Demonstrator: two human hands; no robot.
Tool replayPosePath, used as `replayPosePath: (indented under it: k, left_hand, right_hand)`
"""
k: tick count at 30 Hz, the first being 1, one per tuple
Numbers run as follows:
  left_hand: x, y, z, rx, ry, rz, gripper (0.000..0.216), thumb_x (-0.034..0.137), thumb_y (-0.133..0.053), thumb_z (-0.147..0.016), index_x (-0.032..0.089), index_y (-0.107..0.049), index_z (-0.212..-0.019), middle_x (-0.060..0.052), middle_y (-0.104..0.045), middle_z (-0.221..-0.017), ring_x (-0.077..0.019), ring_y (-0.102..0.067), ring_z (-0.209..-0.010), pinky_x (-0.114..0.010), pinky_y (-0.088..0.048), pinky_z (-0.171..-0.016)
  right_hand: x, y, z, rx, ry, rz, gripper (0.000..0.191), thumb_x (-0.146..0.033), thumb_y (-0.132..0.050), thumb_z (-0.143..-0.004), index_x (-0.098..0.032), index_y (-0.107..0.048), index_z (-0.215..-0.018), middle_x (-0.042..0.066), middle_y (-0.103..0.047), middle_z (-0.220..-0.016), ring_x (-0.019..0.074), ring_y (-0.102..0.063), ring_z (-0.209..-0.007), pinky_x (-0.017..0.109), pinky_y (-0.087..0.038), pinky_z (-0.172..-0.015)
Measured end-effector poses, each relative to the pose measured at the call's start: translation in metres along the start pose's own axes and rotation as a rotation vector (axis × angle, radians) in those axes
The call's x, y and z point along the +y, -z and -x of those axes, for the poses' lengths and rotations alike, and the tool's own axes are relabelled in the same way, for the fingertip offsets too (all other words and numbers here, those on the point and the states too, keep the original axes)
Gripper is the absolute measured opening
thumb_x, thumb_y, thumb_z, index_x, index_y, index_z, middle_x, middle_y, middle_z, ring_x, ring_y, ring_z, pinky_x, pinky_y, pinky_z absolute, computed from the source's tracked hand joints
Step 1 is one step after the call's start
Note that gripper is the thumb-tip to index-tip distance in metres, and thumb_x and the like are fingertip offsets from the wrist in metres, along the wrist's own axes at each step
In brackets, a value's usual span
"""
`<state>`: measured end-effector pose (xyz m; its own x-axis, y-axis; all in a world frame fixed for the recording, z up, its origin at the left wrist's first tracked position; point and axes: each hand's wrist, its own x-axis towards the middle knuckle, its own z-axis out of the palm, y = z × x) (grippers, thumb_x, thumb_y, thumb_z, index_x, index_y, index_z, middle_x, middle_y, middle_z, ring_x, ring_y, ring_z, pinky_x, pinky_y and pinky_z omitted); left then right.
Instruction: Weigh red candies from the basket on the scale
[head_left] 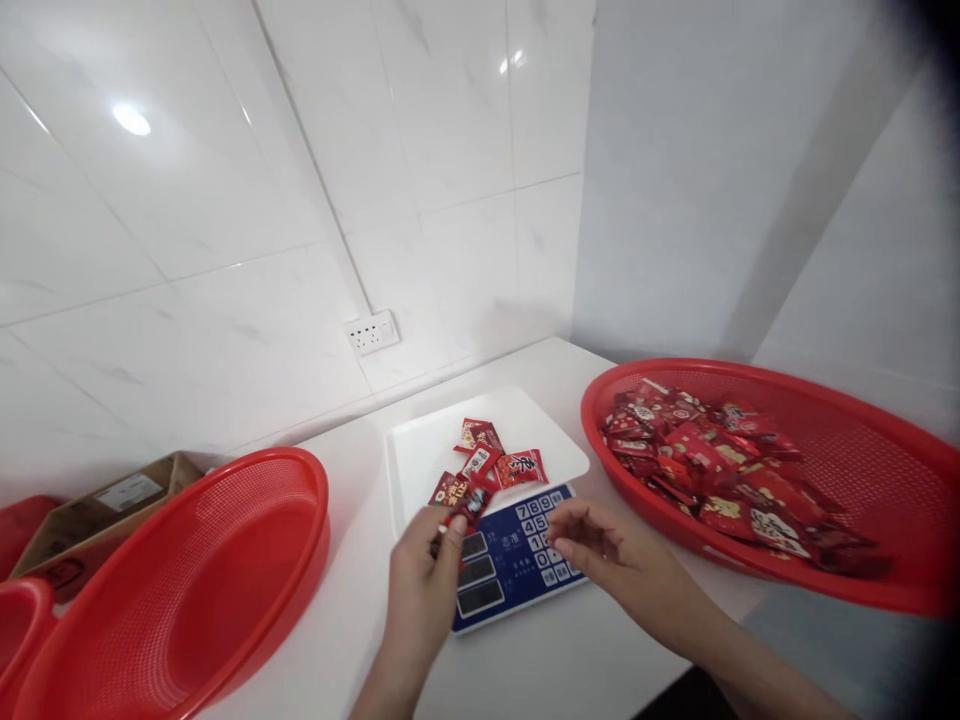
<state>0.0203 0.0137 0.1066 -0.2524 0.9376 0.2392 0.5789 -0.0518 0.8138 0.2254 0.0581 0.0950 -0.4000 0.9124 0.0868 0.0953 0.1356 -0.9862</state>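
My left hand point(421, 565) is closed on a small red snack packet point(472, 503) at the front edge of the scale's pan. Part of that packet is hidden by my fingers. The digital scale point(514, 575) has a white pan point(420, 450) and a blue panel with number keys and dark displays. Several red snack packets point(520, 468) lie loosely piled on the pan. Over the keypad hovers my right hand point(611, 555), its fingers curved and thumb apart, with nothing visible in it.
On the right, a large red basket point(750, 372) holds many red packets point(712, 460). Another red basket point(247, 560) stands at the left, beside a cardboard box point(112, 500). A socket point(373, 332) is on the tiled wall behind the white table point(352, 560).
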Motion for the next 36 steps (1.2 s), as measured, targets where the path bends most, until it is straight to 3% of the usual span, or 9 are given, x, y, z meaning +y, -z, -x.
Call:
replayPosePath:
  k: [6, 10, 15, 26, 31, 36]
  left_hand:
    - [-0.005, 0.014, -0.065, 0.043, -0.101, -0.278, 0.027, 0.036, -0.043, -0.086, 0.019, -0.063, -0.078, -0.003, -0.063, -0.075, -0.0165, -0.058, -0.066, -0.026, -0.042, -0.061]
    - [-0.006, 0.011, -0.082, 0.006, -0.068, -0.31, 0.026, 0.033, -0.044, -0.085, 0.019, -0.063, -0.077, -0.002, -0.064, -0.073, -0.0151, -0.059, -0.061, -0.025, -0.04, -0.059]
    - [-0.007, 0.01, -0.081, -0.018, -0.038, -0.348, 0.024, 0.032, -0.045, -0.085, 0.019, -0.064, -0.077, -0.001, -0.065, -0.071, -0.0147, -0.058, -0.06, -0.024, -0.039, -0.057]
    - [-0.01, 0.016, -0.078, -0.023, -0.027, -0.331, 0.024, 0.033, -0.045, -0.084, 0.02, -0.064, -0.077, -0.001, -0.064, -0.071, -0.0144, -0.058, -0.058, -0.024, -0.039, -0.057]
    - [0.0, 0.015, -0.069, -0.028, -0.029, -0.275, 0.024, 0.034, -0.046, -0.083, 0.02, -0.064, -0.076, 0.0, -0.064, -0.069, -0.0143, -0.057, -0.06, -0.023, -0.039, -0.056]
    - [0.01, 0.02, -0.044, 0.02, 0.02, -0.167, 0.03, 0.042, -0.044, -0.084, 0.018, -0.063, -0.08, 0.001, -0.06, -0.063, -0.0137, -0.055, -0.056, -0.022, -0.039, -0.052]
  right_hand:
    - [-0.004, 0.034, 0.008, 0.101, -0.007, 0.144, 0.034, -0.053, -0.057, -0.075, -0.022, -0.06, -0.088, 0.006, -0.066, -0.089, 0.0234, -0.062, -0.085, 0.036, -0.052, -0.077]
    - [-0.002, 0.048, 0.018, 0.149, -0.01, 0.203, 0.036, -0.056, -0.057, -0.074, -0.023, -0.062, -0.087, 0.006, -0.067, -0.087, 0.024, -0.063, -0.083, 0.036, -0.053, -0.075]
    - [0.006, 0.06, 0.028, 0.197, -0.053, 0.279, 0.043, -0.062, -0.058, -0.069, -0.024, -0.064, -0.088, 0.008, -0.069, -0.088, 0.0272, -0.063, -0.084, 0.039, -0.053, -0.074]
    - [0.012, 0.069, 0.031, 0.197, -0.053, 0.38, 0.034, -0.054, -0.055, -0.075, -0.025, -0.063, -0.091, 0.007, -0.069, -0.092, 0.0276, -0.064, -0.086, 0.038, -0.054, -0.073]
    - [0.014, 0.056, 0.02, 0.109, -0.009, 0.43, 0.031, -0.046, -0.049, -0.081, -0.023, -0.062, -0.095, 0.007, -0.069, -0.095, 0.0258, -0.063, -0.088, 0.038, -0.052, -0.077]
    - [-0.001, 0.03, -0.017, -0.013, 0.208, 0.634, 0.026, -0.032, -0.046, -0.085, -0.022, -0.062, -0.102, 0.008, -0.066, -0.107, 0.024, -0.058, -0.101, 0.039, -0.044, -0.09]
